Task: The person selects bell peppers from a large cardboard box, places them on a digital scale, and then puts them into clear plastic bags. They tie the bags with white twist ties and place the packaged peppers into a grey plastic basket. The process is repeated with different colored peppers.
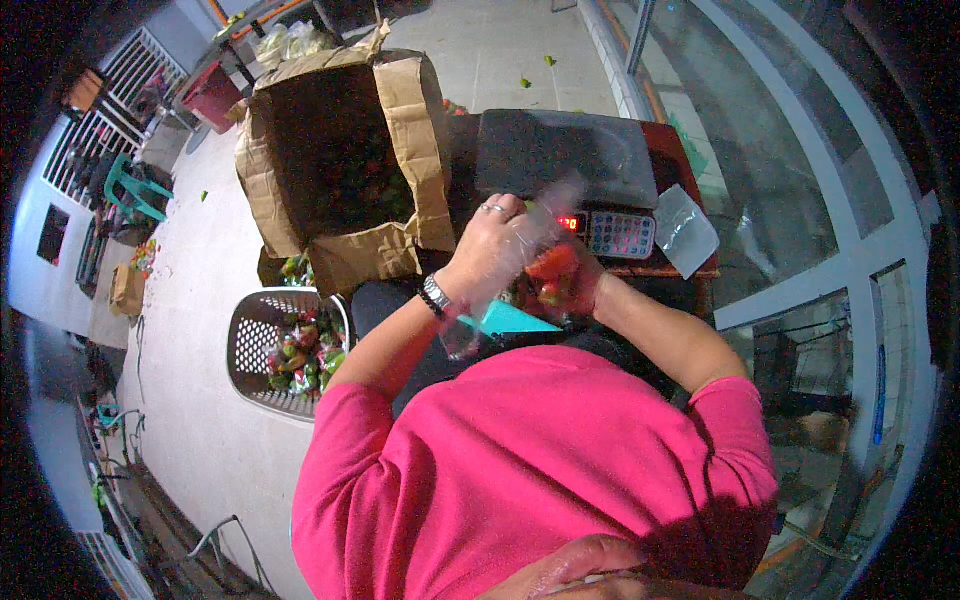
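Both hands are together in front of my chest, at a clear plastic bag (548,212) with red-orange produce (553,265) inside, perhaps peppers. My left hand (490,248), with a ring and a metal watch (434,295), is closed on the film at the bag's upper part. Lower down, my right hand (588,283) is wrapped around the bag's filled side, its fingers partly hidden behind the produce. Just beyond the hands stands a digital scale (565,150) with a dark flat plate, a lit red display and a keypad (622,236). Below my left hand lies a turquoise flat piece (515,318).
A large open brown cardboard box (415,150), dark inside, stands left of the scale. On the floor, a white perforated basket (250,345) holds several bagged vegetables (305,350). Clear film (686,230) lies right of the keypad. A glass-panelled frame (780,290) runs along the right.
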`<action>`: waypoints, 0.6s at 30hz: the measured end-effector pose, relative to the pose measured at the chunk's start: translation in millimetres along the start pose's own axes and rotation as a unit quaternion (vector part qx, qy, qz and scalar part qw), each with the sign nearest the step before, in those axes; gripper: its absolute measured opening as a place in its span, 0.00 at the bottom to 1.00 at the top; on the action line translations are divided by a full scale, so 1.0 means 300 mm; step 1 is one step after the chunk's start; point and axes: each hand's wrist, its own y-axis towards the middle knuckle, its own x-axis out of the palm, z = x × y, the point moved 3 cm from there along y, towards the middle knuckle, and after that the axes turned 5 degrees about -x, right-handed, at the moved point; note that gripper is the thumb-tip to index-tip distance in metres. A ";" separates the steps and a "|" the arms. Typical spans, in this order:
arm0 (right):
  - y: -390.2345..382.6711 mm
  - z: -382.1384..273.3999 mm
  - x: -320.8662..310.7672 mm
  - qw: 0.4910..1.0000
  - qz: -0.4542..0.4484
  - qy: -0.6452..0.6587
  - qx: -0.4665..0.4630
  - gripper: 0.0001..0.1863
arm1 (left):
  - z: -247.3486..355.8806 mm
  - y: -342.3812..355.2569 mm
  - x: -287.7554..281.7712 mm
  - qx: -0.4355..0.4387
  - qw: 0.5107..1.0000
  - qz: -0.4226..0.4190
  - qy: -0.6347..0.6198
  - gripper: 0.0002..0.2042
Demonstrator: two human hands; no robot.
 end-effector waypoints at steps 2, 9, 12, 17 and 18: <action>0.006 0.026 -0.021 0.992 0.022 -0.116 -0.033 0.28 | -0.010 -0.010 0.000 0.055 0.998 0.013 -0.017 0.11; 0.058 -0.011 -0.140 0.974 0.048 -0.141 -0.170 0.23 | -0.110 -0.015 0.068 -0.118 0.868 -0.233 -0.422 0.14; 0.013 -0.104 0.137 0.965 0.013 -0.080 -0.249 0.19 | -0.152 -0.079 0.067 -0.269 0.783 -0.234 -0.509 0.14; 0.000 -0.127 0.115 0.943 0.172 -0.225 -0.173 0.09 | -0.089 -0.133 0.098 -0.110 0.875 -0.346 -0.319 0.13; -0.015 -0.148 0.098 0.966 0.158 -0.143 -0.147 0.09 | -0.076 -0.144 0.108 -0.124 0.865 -0.390 -0.290 0.13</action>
